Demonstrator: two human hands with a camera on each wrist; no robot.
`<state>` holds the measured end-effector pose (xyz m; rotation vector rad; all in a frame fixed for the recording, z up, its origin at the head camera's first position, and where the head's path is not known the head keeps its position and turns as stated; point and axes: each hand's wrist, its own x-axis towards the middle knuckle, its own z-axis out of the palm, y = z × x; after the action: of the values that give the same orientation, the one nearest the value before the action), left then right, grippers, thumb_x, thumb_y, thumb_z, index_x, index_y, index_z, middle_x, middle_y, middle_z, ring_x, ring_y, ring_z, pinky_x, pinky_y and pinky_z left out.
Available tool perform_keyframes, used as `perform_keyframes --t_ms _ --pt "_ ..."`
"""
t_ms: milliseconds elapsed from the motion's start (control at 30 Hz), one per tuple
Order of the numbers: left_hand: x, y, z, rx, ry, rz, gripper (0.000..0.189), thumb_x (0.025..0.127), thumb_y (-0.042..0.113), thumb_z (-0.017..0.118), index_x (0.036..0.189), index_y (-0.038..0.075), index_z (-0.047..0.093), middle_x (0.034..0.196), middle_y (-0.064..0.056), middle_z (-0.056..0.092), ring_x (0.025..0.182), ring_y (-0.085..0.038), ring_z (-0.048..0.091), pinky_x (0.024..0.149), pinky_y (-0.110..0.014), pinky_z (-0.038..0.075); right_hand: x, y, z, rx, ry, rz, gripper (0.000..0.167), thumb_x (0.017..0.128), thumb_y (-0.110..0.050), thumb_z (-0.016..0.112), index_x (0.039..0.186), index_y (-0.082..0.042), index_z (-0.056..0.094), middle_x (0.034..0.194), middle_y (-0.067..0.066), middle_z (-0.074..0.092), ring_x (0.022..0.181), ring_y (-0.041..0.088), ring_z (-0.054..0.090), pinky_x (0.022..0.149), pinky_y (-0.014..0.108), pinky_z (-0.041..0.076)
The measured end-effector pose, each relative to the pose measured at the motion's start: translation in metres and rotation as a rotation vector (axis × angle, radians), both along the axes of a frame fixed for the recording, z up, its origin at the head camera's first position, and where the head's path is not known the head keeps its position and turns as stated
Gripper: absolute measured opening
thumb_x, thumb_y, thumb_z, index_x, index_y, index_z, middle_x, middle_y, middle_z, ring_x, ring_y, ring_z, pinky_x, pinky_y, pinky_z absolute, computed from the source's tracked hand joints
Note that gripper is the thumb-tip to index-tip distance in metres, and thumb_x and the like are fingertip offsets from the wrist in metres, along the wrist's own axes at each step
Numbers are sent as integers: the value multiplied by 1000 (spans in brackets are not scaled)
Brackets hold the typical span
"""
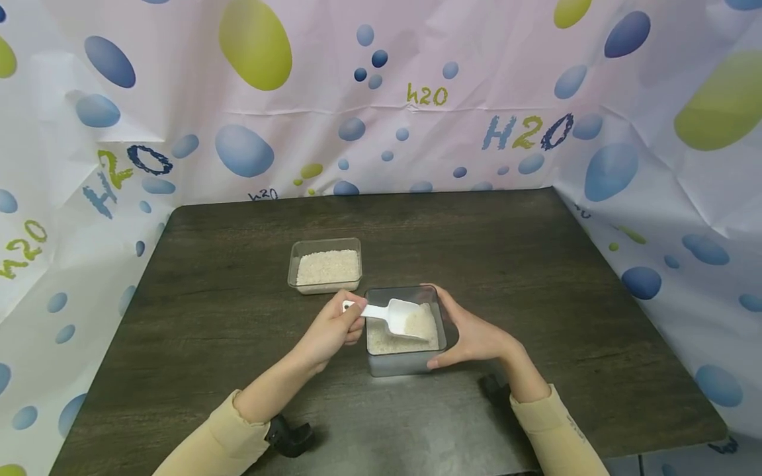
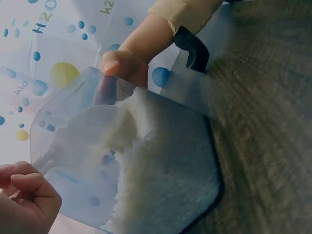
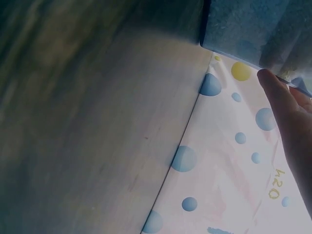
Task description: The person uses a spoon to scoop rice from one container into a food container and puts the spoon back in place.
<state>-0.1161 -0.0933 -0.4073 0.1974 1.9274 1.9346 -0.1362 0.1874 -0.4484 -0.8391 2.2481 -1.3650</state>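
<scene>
My left hand (image 1: 335, 327) pinches the handle of a white plastic scoop (image 1: 393, 312) between thumb and fingers. White rice grains lie on the scoop, which is over the inside of a clear grey square container (image 1: 400, 365) with rice (image 1: 383, 342) in it. My right hand (image 1: 479, 337) grips that container's right side, thumb at the front, fingers at the back corner. In the left wrist view, the rice inside (image 2: 170, 146) slopes up to one side. From the right wrist view, the right thumb (image 3: 275, 90) touches the container wall (image 3: 239, 34).
A second, shallower clear container (image 1: 325, 288) with rice stands behind and left of the first. Both are on a dark wood-grain table (image 1: 208, 264). A white sheet (image 1: 417, 152) with blue and green dots hangs around the back and sides.
</scene>
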Motion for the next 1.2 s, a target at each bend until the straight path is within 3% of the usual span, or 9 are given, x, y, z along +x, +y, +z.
perform_keyframes --t_ms 200,367,567,833,1200 --pt "5 -4 -4 163 -22 112 8 106 6 30 99 5 35 67 -1 33 53 -9 33 55 -22 29 0 -1 1 -13 -5 7 122 72 -27 88 156 -24 -1 162 10 -2 148 34 6 112 61 21" --pt "7 -11 -10 269 -3 139 10 105 5 30 97 5 35 67 -1 34 55 -9 33 56 -22 30 0 -1 1 -26 -9 11 122 73 -26 88 156 -23 -2 162 11 -1 148 35 5 111 62 19" --pt "10 -14 -17 370 40 129 10 106 11 35 98 8 39 64 3 37 53 -6 35 56 -21 30 -1 -1 0 -30 -4 11 122 73 -25 88 156 -22 -1 162 11 0 148 34 6 112 62 19" --pt "13 -13 -24 507 113 67 11 107 19 38 98 13 41 62 8 38 53 -4 36 56 -25 22 -1 -1 1 -34 -2 17 122 73 -24 88 156 -20 -1 161 12 4 147 37 9 110 64 20" --pt "14 -13 -19 534 151 73 11 108 18 37 98 15 43 62 9 39 54 -5 35 56 -27 21 -1 -1 -1 -40 -7 11 123 71 -24 89 156 -20 0 158 9 14 144 32 18 111 61 23"
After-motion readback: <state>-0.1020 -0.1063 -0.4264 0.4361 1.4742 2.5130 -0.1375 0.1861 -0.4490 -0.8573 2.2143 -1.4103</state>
